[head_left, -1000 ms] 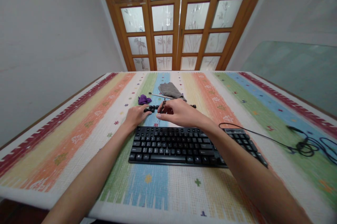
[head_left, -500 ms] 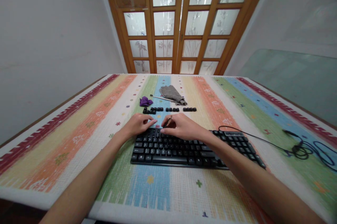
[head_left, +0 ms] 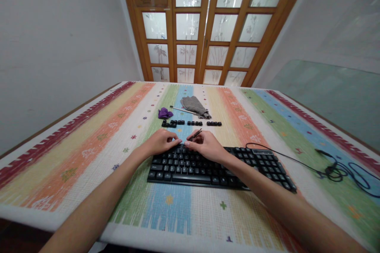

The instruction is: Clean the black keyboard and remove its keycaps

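Note:
A black keyboard (head_left: pixel 190 169) lies across the table in front of me. At its upper left edge rests my left hand (head_left: pixel 162 141); thumb and forefinger come together over the top row, and what they pinch, if anything, is too small to make out. My right hand (head_left: pixel 204 144) is closed around a slim dark tool (head_left: pixel 195 135), whose upper end sticks up between the fingers. Its lower tip is hidden near the top row of keys, close to the left fingertips. Behind the keyboard, loose black keycaps (head_left: pixel 195 123) are lined up in small groups.
Beyond the keycaps lie a crumpled purple cloth (head_left: pixel 165 113), a grey cloth (head_left: pixel 194 105) and a thin stick-like brush (head_left: pixel 181 109). A coiled black cable (head_left: pixel 334 172) runs from the keyboard to the right. A striped tablecloth (head_left: pixel 97 154) covers the table.
My left hand has shifted slightly right, its thumb and forefinger now closer together. The right hand has turned, and the dark tool shows more clearly above its fingers.

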A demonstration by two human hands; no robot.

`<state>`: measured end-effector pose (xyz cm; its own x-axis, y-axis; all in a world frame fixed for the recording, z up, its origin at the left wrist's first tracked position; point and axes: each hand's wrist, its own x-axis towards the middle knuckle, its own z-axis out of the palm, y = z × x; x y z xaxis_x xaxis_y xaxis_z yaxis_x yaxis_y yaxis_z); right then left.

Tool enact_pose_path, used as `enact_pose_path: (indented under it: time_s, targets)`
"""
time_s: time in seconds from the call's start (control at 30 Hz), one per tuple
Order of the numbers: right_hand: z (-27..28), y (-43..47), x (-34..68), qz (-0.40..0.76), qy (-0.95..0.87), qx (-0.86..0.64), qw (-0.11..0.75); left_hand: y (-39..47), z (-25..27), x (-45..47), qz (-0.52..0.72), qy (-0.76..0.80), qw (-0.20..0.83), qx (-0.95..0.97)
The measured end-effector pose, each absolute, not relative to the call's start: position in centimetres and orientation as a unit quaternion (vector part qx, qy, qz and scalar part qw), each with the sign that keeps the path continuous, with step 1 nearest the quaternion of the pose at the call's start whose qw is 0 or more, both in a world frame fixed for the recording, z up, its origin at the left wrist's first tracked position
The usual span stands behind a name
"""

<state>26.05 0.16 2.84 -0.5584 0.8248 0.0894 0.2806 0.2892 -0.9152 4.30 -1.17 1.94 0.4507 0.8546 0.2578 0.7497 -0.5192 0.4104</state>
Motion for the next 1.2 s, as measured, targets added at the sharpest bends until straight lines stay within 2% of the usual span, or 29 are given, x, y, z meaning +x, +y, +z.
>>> enact_pose_path:
  time_s: [0.2,0.5,0.8,1.2]
  targets:
    - [3.9,-1.3,25.9,0.352,-0.816,-0.349,0.298,-0.9,1.5,4.1,0.207,0.473,0.113,0.849]
    - [3.8,-1.4,25.5,0.323,-0.846,-0.318,0.282,-0.9,1.5,4.0,0.186,0.475,0.099,0.855]
    - [4.3,-1.9,23.7,0.233,-0.906,-0.26,0.239,-1.0,1.8,4.0,0.177,0.477,0.125,0.852]
    - [4.3,0.4,23.2,0.266,-0.868,-0.338,0.248,-0.6,1.1,3.8,0.186,0.485,0.133,0.844]
